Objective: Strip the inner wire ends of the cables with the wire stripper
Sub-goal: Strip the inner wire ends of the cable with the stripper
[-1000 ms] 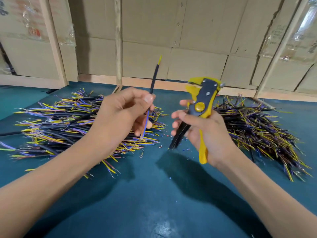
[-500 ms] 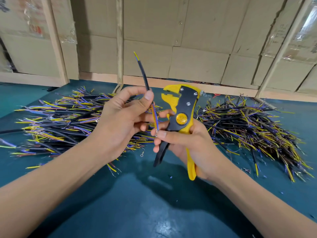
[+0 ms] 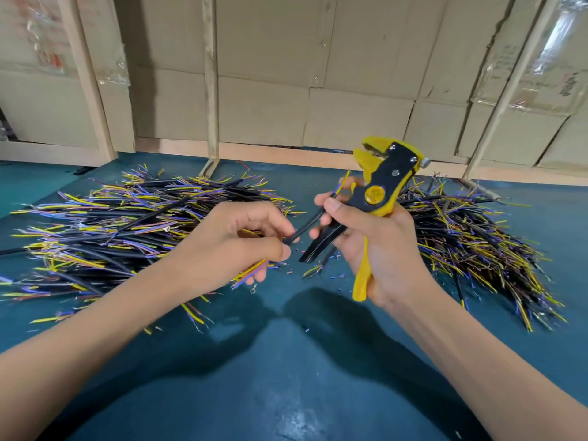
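My right hand [image 3: 378,246] grips the yellow and black wire stripper [image 3: 380,183], jaws up, one yellow handle pointing down past my palm. A short black cable [image 3: 305,227] runs slantwise between both hands. My left hand [image 3: 235,240] pinches its lower end, where yellow and blue inner wires [image 3: 251,272] stick out below my fingers. The right thumb and fingertips hold its upper end, whose thin yellow wire tip [image 3: 342,183] rises beside the stripper's jaws.
A pile of black cables with yellow and purple wire ends [image 3: 127,224] lies on the teal table [image 3: 286,377] at left. A second pile [image 3: 477,243] lies at right. Small insulation bits [image 3: 334,275] dot the table between them. Cardboard boxes [image 3: 264,74] and wooden posts stand behind.
The cable has swung from upright in my left hand to slanting between both hands. My right hand with the stripper moved right and up, now also holding the cable's upper end.
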Motion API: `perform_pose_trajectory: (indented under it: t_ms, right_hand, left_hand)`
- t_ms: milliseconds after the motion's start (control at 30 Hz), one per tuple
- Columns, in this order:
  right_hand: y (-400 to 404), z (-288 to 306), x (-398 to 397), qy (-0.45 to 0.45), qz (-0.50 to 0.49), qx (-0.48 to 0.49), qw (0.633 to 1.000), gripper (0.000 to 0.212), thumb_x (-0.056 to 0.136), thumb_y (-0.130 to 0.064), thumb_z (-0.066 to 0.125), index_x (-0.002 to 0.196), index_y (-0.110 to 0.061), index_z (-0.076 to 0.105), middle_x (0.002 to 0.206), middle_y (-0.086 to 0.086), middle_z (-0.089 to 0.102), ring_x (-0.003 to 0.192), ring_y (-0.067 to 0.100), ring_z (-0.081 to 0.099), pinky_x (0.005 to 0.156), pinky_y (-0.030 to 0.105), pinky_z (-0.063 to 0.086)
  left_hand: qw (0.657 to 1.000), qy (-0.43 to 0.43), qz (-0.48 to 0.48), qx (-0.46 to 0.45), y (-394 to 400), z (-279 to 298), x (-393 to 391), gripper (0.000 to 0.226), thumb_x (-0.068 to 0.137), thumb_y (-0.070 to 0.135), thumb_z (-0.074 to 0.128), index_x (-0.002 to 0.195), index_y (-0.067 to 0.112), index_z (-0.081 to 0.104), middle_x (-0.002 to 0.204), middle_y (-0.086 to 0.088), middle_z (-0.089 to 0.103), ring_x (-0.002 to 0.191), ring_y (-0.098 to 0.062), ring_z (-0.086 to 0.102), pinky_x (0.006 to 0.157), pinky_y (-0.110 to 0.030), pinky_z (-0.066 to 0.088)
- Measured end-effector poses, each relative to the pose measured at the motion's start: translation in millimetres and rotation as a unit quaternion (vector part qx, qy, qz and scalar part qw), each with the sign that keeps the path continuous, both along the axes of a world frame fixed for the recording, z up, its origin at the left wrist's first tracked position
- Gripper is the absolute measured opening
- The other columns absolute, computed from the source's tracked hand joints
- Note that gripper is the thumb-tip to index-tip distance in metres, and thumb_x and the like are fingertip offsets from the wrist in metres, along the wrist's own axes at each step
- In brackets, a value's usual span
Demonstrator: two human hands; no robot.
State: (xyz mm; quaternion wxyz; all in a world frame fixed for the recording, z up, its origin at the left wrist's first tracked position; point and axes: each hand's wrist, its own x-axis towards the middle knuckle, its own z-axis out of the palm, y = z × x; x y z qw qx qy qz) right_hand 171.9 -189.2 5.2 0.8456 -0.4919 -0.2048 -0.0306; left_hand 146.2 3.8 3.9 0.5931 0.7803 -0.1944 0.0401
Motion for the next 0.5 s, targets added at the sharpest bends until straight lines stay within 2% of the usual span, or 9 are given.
perform_pose_trajectory:
  t_ms: [100, 167, 233, 333, 433, 500]
  right_hand:
    - [1.9, -5.0, 0.1, -0.003, 0.018, -0.024, 1.000, 0.023, 0.086, 0.012, 0.067, 0.100, -0.006, 0.066, 0.087, 0.018, 0.070, 0.067, 0.024, 0.063, 0.064, 0.043, 0.057]
    - [3.9, -8.1, -0.9, -0.013, 0.023, -0.052, 0.998, 0.016, 0.082, 0.004, 0.070, 0.085, -0.011, 0.074, 0.084, 0.014, 0.070, 0.069, 0.026, 0.065, 0.065, 0.042, 0.057]
    - [5.7, -8.3, -2.1, -0.014, 0.022, -0.048, 0.998, 0.011, 0.085, 0.000, 0.069, 0.087, -0.010, 0.072, 0.080, 0.012, 0.067, 0.069, 0.029, 0.064, 0.065, 0.042, 0.056]
    - [4.6, -5.2, -1.5, 0.000, 0.012, -0.014, 1.000, 0.012, 0.092, 0.002, 0.065, 0.091, -0.010, 0.065, 0.078, 0.008, 0.063, 0.067, 0.030, 0.062, 0.062, 0.043, 0.055]
    - [1.0, -3.0, 0.9, 0.009, -0.012, 0.002, 1.000, 0.018, 0.095, 0.008, 0.061, 0.093, -0.010, 0.062, 0.080, 0.004, 0.065, 0.066, 0.029, 0.062, 0.062, 0.044, 0.055]
    - [-0.5, -2.1, 2.2, 0.008, -0.018, 0.002, 1.000, 0.018, 0.094, 0.009, 0.060, 0.100, -0.007, 0.060, 0.082, 0.008, 0.064, 0.067, 0.029, 0.062, 0.063, 0.045, 0.055]
  left_hand:
    - [1.000, -0.003, -0.009, -0.010, -1.0, 3.1, -1.1, 0.018, 0.077, 0.017, 0.082, 0.088, 0.009, 0.071, 0.072, -0.009, 0.065, 0.053, -0.027, 0.060, 0.050, -0.035, 0.051]
    - [0.999, -0.013, -0.005, -0.038, -4.6, 3.9, -2.2, 0.019, 0.083, 0.021, 0.076, 0.095, 0.007, 0.071, 0.077, -0.010, 0.067, 0.055, -0.027, 0.061, 0.046, -0.032, 0.049]
    - [0.998, -0.016, 0.006, -0.053, -6.1, 2.8, -1.9, 0.018, 0.087, 0.018, 0.069, 0.098, 0.004, 0.071, 0.076, -0.008, 0.068, 0.051, -0.020, 0.058, 0.042, -0.026, 0.041]
    - [0.999, -0.009, 0.025, -0.043, -4.0, 0.8, 0.6, 0.007, 0.092, 0.009, 0.066, 0.095, 0.004, 0.069, 0.062, 0.003, 0.063, 0.043, -0.009, 0.047, 0.040, -0.021, 0.032]
    - [0.998, 0.010, 0.016, -0.054, -3.5, 2.0, 0.7, 0.008, 0.094, 0.007, 0.062, 0.091, 0.003, 0.068, 0.068, -0.001, 0.064, 0.042, -0.011, 0.043, 0.040, -0.019, 0.030]
    - [0.997, 0.022, 0.007, -0.067, -2.1, 2.9, 0.7, 0.011, 0.095, 0.009, 0.060, 0.089, 0.006, 0.069, 0.073, -0.005, 0.063, 0.042, -0.014, 0.040, 0.041, -0.018, 0.027]
